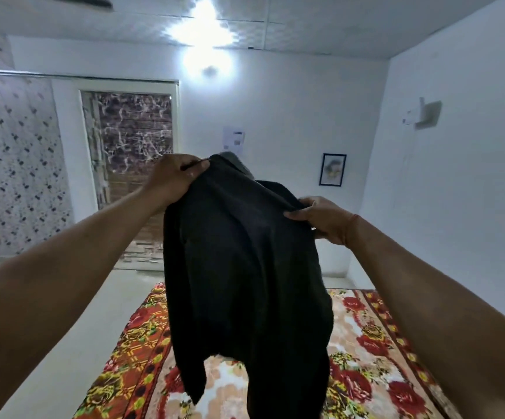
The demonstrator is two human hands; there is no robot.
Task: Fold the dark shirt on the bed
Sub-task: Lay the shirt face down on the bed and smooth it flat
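Forearms (63,267) outstretched; left hand (174,176), right hand (321,219) pinch dark shirt (245,267) along top edge, fingers clamped on cloth. Likely so it hangs straight above bed (381,343).

Nothing legible anywhere in view. Dark print on the white sheet (233,140) stuck to the far wall (281,116), too blurred to read. Faint marks on the sticker (409,117) beside the box (429,114) on the right wall (472,182), likewise unreadable.
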